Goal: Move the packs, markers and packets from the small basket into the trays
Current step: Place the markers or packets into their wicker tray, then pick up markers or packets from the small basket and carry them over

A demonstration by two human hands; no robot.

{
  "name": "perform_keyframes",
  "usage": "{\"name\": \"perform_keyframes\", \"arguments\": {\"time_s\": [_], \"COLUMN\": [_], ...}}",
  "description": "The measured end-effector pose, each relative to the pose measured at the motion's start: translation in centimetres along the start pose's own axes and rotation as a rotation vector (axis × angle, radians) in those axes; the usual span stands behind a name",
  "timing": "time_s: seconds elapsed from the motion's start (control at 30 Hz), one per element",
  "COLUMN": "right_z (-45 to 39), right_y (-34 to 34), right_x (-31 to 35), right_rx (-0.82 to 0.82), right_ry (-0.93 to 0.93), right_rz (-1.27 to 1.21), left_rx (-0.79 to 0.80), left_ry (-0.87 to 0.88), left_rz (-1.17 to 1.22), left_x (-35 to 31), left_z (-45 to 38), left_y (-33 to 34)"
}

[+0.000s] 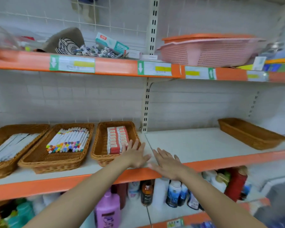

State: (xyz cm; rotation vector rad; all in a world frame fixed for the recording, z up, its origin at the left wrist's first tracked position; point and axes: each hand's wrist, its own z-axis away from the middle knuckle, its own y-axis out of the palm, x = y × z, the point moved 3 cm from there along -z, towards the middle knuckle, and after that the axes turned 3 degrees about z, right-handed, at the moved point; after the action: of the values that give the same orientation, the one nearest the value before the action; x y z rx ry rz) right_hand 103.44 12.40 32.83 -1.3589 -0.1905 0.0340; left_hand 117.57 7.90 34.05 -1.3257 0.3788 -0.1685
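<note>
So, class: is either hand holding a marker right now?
No: the left hand and right hand are both open and empty; the markers lie in their tray.

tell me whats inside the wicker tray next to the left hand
The wicker tray holds two rows of red and white packs. The left hand covers their near right corner, so that part is hidden.

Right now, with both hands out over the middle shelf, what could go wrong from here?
1. The left hand, fingers spread, lies over the near right corner of the tray of red-and-white packs; a nudge could shift that tray or disturb the neat rows.
2. The right hand is at the shelf's orange front edge; anything swept forward could drop toward the bottles below.
3. The markers lie loose and could roll if their tray is bumped.
</note>
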Motion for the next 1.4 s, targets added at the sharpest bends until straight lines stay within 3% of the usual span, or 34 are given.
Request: {"name": "perform_keyframes", "arguments": {"time_s": [0.3,0.8,1.17,1.4], "right_z": [3.8,2.3,4.3,7.3], "right_y": [0.8,-2.1,-2.0,-5.2], "right_x": [-10.0,-28.7,-40.7,-50.2], "right_rx": [-0.008,-0.036,-0.049,-0.108], "right_ry": [0.156,0.402,0.412,0.362], "right_rz": [-0.028,0.027,-0.014,0.041], "left_rx": [-0.019,0.090,0.130,0.051], "left_ry": [0.115,0.333,0.377,0.355], "left_rz": [-0.074,-0.073,-0.055,0.003], "left_x": [-9.7,-25.3,-38.1,-47.5], "left_z": [-3.1,-17.6,-22.0,-23.2], "left_y": [1.4,3.1,5.7,4.3]}}
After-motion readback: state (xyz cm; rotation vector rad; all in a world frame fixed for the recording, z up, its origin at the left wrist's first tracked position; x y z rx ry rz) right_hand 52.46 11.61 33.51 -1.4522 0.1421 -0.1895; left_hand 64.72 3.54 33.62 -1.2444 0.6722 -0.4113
